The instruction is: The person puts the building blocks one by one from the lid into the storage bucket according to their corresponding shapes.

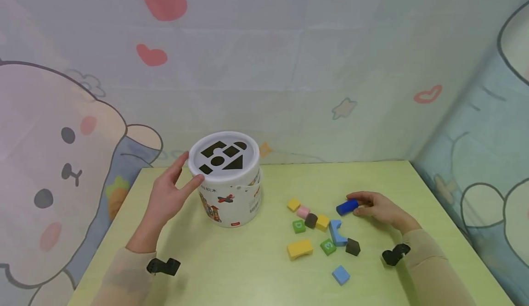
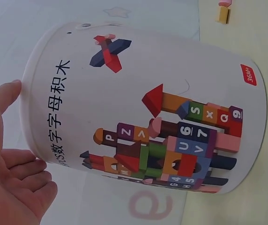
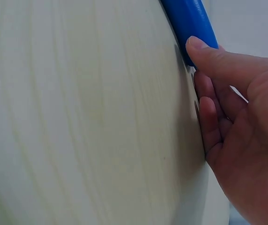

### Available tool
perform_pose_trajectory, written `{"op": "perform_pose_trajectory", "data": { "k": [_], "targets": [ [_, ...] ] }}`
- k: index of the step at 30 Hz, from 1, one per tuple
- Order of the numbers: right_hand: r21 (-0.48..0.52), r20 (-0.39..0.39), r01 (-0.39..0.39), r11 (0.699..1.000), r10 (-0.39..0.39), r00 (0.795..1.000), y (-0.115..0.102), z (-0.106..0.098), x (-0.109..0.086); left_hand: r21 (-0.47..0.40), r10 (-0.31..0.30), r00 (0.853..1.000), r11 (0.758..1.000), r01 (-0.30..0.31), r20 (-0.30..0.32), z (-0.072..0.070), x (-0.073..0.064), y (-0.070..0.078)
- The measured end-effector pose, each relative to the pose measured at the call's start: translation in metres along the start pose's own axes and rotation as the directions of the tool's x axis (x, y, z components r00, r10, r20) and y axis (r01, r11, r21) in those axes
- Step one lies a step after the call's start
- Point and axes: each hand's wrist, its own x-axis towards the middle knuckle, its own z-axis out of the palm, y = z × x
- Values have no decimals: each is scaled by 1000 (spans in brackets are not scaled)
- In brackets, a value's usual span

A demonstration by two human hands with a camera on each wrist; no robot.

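A white bucket (image 1: 231, 205) of building blocks stands upright on the table, its white lid (image 1: 253, 154) cut with several shaped holes. My left hand (image 1: 167, 196) touches the near-left rim of that lid, thumb and fingers spread apart. The left wrist view shows the bucket's printed side (image 2: 138, 61) and the left hand (image 2: 12, 154) at its top edge. At the right of the loose blocks, my right hand (image 1: 378, 208) pinches one end of a dark blue block (image 1: 346, 207). Close up, the right thumb lies on the blue block (image 3: 190, 23), which is low by the tabletop.
Loose blocks lie between the bucket and my right hand: a yellow arched block (image 1: 300, 249), a light blue arch (image 1: 337, 233), a light blue block (image 1: 340, 275), a pink block (image 1: 303, 212), plus several green, dark and yellow ones. A printed cloth backdrop (image 1: 289, 67) rises behind the table.
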Motion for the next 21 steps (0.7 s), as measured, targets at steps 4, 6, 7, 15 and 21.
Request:
{"op": "perform_pose_trajectory", "data": {
  "k": [4, 6, 7, 15, 21],
  "targets": [
    [5, 3, 3, 1000, -4, 1000, -1, 1, 1, 60, -20, 999, 998, 18, 31, -5, 3, 2],
    [9, 4, 2, 1000, -2, 1000, -1, 1, 2, 103, -43, 997, 994, 37, 56, -10, 4, 5],
    [12, 5, 1, 1000, -1, 1000, -1, 2, 2, 126, -57, 996, 991, 48, 70, -12, 4, 7],
    [-14, 3, 12, 1000, -12, 1000, -2, 0, 0, 214, -159, 976, 969, 125, 150, -25, 9, 24],
    [-31, -26, 5, 1000, -6, 1000, -2, -5, -2, 256, -166, 968, 960, 115, 186, -30, 15, 31]
  ]
}}
